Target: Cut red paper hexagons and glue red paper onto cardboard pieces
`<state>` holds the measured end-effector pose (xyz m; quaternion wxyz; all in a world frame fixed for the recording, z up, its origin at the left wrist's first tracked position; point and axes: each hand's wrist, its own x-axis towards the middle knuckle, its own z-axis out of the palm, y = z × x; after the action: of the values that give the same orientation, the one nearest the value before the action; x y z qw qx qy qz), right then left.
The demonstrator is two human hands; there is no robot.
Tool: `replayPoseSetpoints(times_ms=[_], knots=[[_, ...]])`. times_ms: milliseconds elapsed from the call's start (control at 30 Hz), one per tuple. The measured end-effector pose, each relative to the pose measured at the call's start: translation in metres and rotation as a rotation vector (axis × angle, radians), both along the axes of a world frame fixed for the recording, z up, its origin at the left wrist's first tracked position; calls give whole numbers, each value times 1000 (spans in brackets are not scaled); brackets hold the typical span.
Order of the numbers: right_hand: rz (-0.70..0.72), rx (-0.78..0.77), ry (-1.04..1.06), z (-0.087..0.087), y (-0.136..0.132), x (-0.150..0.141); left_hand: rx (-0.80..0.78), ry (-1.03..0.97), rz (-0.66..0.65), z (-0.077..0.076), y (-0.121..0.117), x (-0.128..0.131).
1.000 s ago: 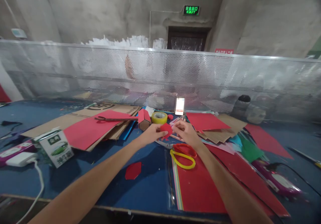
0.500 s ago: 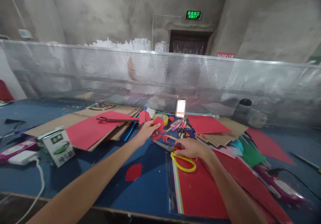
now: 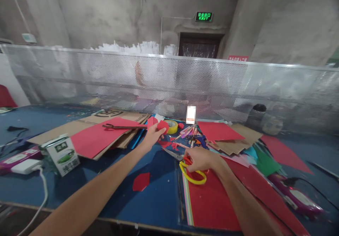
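My left hand (image 3: pixel 153 137) pinches a small cut piece of red paper (image 3: pixel 162 126) between thumb and fingers. Just behind it stands a folded red paper shape (image 3: pixel 152 122), partly covered by the hand. My right hand (image 3: pixel 200 159) grips the scissors (image 3: pixel 195 179) by their yellow and red handles; the blades point left, apart from the paper. Below the hands, a red paper hexagon (image 3: pixel 141 182) lies on the blue tabletop (image 3: pixel 156 206). Red scraps (image 3: pixel 165 144) are scattered near the blade tips.
Yellow tape (image 3: pixel 172 127) and a heap of crayons (image 3: pixel 188 132) lie beyond the hands. To the left are cardboard (image 3: pixel 53 129), red paper (image 3: pixel 95 142) and a milk carton (image 3: pixel 62 156). A red paper stack (image 3: pixel 214 200) lies under my right arm. A perforated metal screen (image 3: pixel 116 77) closes the back.
The red piece in my left hand has turned and shifted slightly left. My right hand and the scissors have dipped a little, still held.
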<state>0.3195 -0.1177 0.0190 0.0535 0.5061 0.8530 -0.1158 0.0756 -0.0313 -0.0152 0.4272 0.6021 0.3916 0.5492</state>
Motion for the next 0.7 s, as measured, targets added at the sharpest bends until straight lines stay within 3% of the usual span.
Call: replayPoseSetpoints(times_ms=[133, 333, 533, 700], knots=[[-23, -48, 147, -8, 6, 11, -14, -85, 67, 8, -4, -2], [-26, -244, 475, -26, 24, 27, 18, -213, 134, 14, -3, -5], [-120, -180, 882, -20, 23, 18, 62, -246, 166, 13, 5, -8], [-229, -261, 1207, -23, 20, 5, 10, -227, 111, 10, 3, -7]])
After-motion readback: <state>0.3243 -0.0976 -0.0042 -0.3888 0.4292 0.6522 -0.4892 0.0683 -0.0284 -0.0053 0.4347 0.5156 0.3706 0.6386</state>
